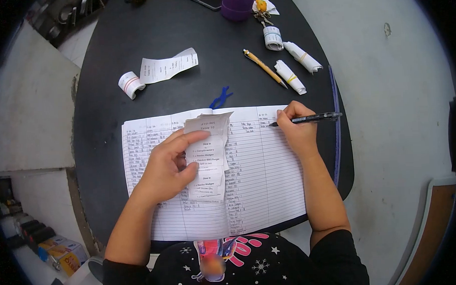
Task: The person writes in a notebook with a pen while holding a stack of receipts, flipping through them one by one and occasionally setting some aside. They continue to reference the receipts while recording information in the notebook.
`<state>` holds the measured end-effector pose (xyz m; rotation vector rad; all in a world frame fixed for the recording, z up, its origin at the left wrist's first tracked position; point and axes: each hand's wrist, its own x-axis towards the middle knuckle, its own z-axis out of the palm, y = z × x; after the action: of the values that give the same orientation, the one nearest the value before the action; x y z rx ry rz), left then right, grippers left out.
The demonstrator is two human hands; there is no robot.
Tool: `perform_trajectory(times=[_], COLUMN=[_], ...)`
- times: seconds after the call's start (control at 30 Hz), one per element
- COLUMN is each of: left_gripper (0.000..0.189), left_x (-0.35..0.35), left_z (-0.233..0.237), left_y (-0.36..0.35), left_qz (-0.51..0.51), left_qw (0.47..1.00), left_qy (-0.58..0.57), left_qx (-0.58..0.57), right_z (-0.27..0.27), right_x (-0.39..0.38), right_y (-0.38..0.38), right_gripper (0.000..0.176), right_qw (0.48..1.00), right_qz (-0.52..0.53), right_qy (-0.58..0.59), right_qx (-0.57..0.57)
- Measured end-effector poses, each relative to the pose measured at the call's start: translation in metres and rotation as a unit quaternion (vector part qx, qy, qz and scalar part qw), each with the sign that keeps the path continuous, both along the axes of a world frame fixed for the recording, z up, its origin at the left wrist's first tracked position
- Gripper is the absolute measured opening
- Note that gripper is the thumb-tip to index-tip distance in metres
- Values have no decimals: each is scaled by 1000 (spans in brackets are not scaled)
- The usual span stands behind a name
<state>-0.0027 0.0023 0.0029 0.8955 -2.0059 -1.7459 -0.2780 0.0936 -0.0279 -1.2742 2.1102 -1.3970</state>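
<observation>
An open lined notebook point(269, 186), with columns of handwriting on both pages, lies on the black table in front of me. My left hand point(171, 162) grips a stack of printed receipts point(206, 143) over the notebook's middle fold, thumb and fingers on the paper. The top slip reads "Table 10" and lists food items. A black pen point(315, 118) is in my right hand point(299, 127), its tip at the upper part of the right page, by a few handwritten lines. The fingers are closed round the pen.
Beyond the notebook lie a loose receipt point(169, 66), a banded paper roll point(131, 85), a wooden pen point(264, 68) and several rolled papers point(290, 77). A purple container point(238, 5) stands at the far edge. A blue ruler-like strip point(335, 133) runs along the right edge.
</observation>
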Motion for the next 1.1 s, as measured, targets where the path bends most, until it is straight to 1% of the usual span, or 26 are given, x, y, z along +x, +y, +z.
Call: perform_trajectory(times=[0.17,0.27,0.47,0.57,0.67,0.77,0.87,0.97,1.1], left_gripper=[53,53,54,50,50,54,54,50,50], left_x=[-2,-1,-2,-1,-1,-1,-1,-1,0], left_z=[2,1,2,-3,-2,1,0,-3,-4], left_y=[1,1,1,2,2,1,1,2,2], left_qz=[6,3,6,11,10,3,5,10,8], left_qw=[1000,1000,1000,1000,1000,1000,1000,1000,1000], left_qy=[10,-1,-4,13,8,-3,-5,15,16], left_qx=[-2,-4,-3,-10,-18,-4,3,-11,-14], right_z=[1,-1,-1,0,1,-1,0,0,0], right_x=[0,0,-1,0,1,-1,0,1,1], right_y=[0,1,2,2,1,2,3,3,3], right_gripper=[27,26,27,26,26,26,26,27,28], right_qw=[1000,1000,1000,1000,1000,1000,1000,1000,1000], right_qz=[9,1,8,4,-8,6,-11,-11,-6], right_qy=[13,-6,25,13,17,22,4,13,14], right_qx=[-7,-10,-2,-4,5,-14,-18,-11,-8])
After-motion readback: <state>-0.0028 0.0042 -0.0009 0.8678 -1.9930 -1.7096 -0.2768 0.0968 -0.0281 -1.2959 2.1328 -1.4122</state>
